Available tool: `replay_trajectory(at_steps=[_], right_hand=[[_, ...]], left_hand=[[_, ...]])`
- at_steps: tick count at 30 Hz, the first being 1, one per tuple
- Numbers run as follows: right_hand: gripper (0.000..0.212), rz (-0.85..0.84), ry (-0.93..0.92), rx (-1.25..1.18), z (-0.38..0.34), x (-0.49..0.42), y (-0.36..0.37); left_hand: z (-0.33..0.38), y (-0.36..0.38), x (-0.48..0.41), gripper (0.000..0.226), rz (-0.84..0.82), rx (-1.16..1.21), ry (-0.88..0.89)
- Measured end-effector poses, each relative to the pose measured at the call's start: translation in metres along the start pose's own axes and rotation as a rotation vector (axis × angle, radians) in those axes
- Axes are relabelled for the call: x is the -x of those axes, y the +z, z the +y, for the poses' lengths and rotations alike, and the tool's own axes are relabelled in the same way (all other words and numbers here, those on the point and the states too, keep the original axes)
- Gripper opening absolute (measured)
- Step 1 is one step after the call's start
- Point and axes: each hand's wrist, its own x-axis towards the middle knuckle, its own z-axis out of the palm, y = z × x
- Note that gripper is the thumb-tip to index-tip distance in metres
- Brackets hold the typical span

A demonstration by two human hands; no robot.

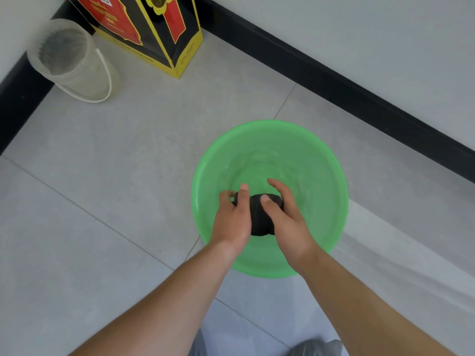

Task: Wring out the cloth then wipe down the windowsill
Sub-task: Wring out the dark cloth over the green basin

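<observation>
1. Cloth (259, 217), dark and bunched, is hanging over the green basin (334, 163) on the floor (102, 176).
2. Left hand (232, 219) and right hand (285, 219) are both gripping it, hiding its ends.
3. Whether the basin is holding water is proving hard to tell.
4. Something dark is showing inside the clear bucket (74, 62), too blurred to tell what.
5. The frame's top edge is cutting off the box (154, 29).

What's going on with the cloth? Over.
Left hand and right hand both grip the balled dark cloth. Cloth over the green basin. Windowsill not in view. Nothing in the way.
</observation>
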Motion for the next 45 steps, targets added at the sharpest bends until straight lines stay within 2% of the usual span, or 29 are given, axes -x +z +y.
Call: replay_trajectory(at_steps=[1, 3, 6, 9, 12, 19, 33, 37, 39, 40, 41, 43, 45], right_hand=[[0.037, 0.029, -0.050, -0.011, 0.002, 0.003, -0.003], [0.042, 0.163, -0.164, -0.033, 0.002, 0.008, -0.007], [0.027, 0.250, -0.195, -0.096, -0.006, 0.007, -0.005], [0.014, 0.213, -0.160, -0.081, -0.009, 0.010, 0.013], [0.013, 0.236, -0.136, -0.066, -0.010, 0.008, 0.027], [0.030, 0.210, -0.230, -0.010, -0.021, 0.001, 0.030], [0.026, 0.130, -0.261, 0.049, -0.014, 0.000, 0.023], [0.030, 0.115, -0.219, 0.085, -0.016, -0.003, 0.022], [0.021, 0.099, -0.193, 0.121, -0.017, -0.003, 0.019], [0.009, 0.097, -0.167, 0.132, -0.017, -0.002, 0.016], [0.008, 0.090, -0.129, 0.143, -0.019, 0.000, 0.013], [0.045, 0.077, -0.072, 0.141, -0.022, 0.006, 0.008], [0.067, 0.110, -0.036, 0.151, -0.027, 0.014, 0.004]], left_hand=[[0.002, -0.001, 0.002, 0.037, -0.032, 0.045, 0.019], [0.004, -0.001, 0.007, 0.040, -0.124, 0.121, 0.131], [0.004, 0.002, 0.011, 0.045, -0.209, 0.103, 0.259], [0.010, 0.004, 0.018, 0.029, -0.119, 0.029, 0.424], [0.016, 0.004, 0.021, 0.032, -0.035, -0.020, 0.498], [0.018, 0.002, 0.016, 0.028, 0.018, 0.092, 0.435], [0.006, 0.012, 0.019, 0.037, 0.064, 0.238, 0.309], [0.010, 0.011, 0.020, 0.035, 0.034, 0.287, 0.195], [0.011, 0.006, 0.020, 0.028, 0.013, 0.269, 0.144], [0.011, 0.002, 0.020, 0.025, 0.010, 0.230, 0.145], [0.011, -0.002, 0.020, 0.021, 0.007, 0.185, 0.152], [0.013, -0.010, 0.023, 0.021, -0.007, 0.116, 0.143], [0.017, -0.017, 0.031, 0.029, -0.048, 0.106, 0.109]])
